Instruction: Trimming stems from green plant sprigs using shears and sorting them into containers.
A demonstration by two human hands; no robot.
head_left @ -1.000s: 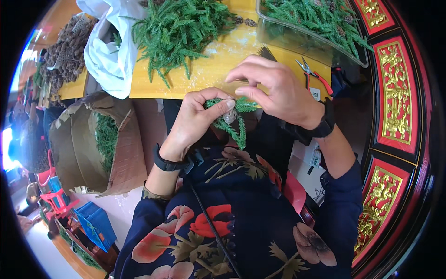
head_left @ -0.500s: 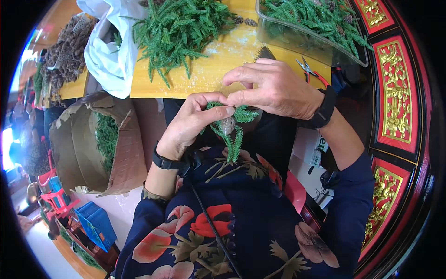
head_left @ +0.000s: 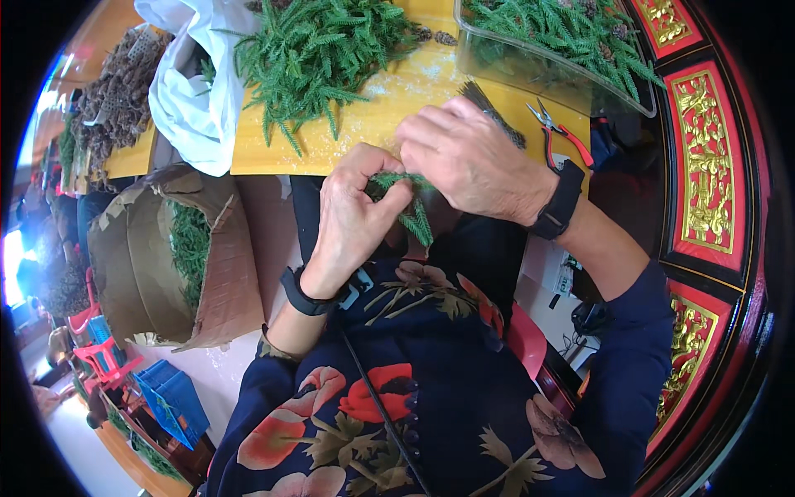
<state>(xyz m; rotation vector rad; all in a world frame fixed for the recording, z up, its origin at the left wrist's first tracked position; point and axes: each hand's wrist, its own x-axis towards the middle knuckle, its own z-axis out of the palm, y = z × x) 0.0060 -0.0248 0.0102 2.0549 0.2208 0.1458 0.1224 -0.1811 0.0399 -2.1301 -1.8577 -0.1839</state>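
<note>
Above my lap, at the table's near edge, my left hand (head_left: 354,211) pinches a green artificial pine sprig (head_left: 416,224) between thumb and fingers. One branch of it hangs below the thumb. My right hand (head_left: 472,161) is closed at the sprig's upper end, its fingertips close to those of the left. What the right fingers grip is hidden behind them. Just beyond the right hand, a bundle of thin dark wires (head_left: 494,114) lies on the yellow table (head_left: 389,112). Red-handled pliers (head_left: 559,134) rest to the right of the wires.
A heap of green pine sprigs (head_left: 319,62) covers the far table beside a white plastic bag (head_left: 195,99). At far right stands a clear bin (head_left: 522,68) with sprigs and pine cones. Left of me are a cardboard box (head_left: 224,273) and a blue crate (head_left: 171,402).
Both hands have drawn together, and the left has turned more upright. The sprig has turned, hiding the pine cone seen on it before. The right hand has shifted left, uncovering more of the wires.
</note>
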